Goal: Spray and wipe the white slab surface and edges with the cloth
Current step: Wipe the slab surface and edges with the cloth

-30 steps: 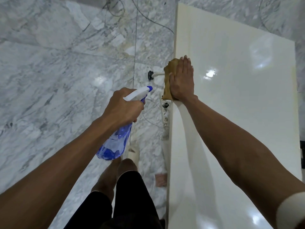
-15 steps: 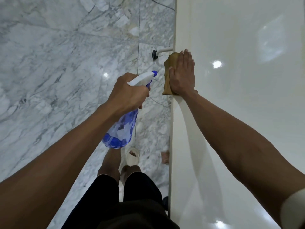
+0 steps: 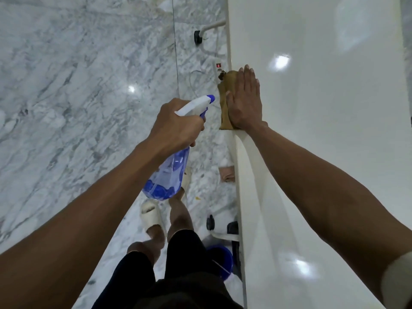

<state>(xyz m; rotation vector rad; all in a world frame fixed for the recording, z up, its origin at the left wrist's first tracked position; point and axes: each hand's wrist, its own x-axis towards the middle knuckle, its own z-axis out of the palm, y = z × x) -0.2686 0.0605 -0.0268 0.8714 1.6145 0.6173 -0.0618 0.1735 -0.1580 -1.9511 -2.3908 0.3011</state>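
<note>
The glossy white slab [image 3: 323,130] fills the right side of the head view, its left edge running top to bottom. A tan cloth [image 3: 225,101] hangs over that left edge. My right hand [image 3: 245,103] lies flat on the cloth with straight fingers, pressing it against the slab's edge. My left hand [image 3: 176,126] grips the neck of a blue translucent spray bottle [image 3: 167,177] left of the slab, over the floor. The bottle's white trigger head and blue nozzle point toward the cloth.
Grey-veined marble floor [image 3: 78,97] spreads to the left. My legs in black shorts and cream sandals [image 3: 151,215] stand beside the slab. A white power strip with a red light [image 3: 219,66], cables, black-footed supports and a blue bucket [image 3: 220,262] lie along the slab's underside.
My right hand has slid the cloth toward me along the slab's left edge. My left hand and the spray bottle kept alongside it; the view has shifted back along the slab.
</note>
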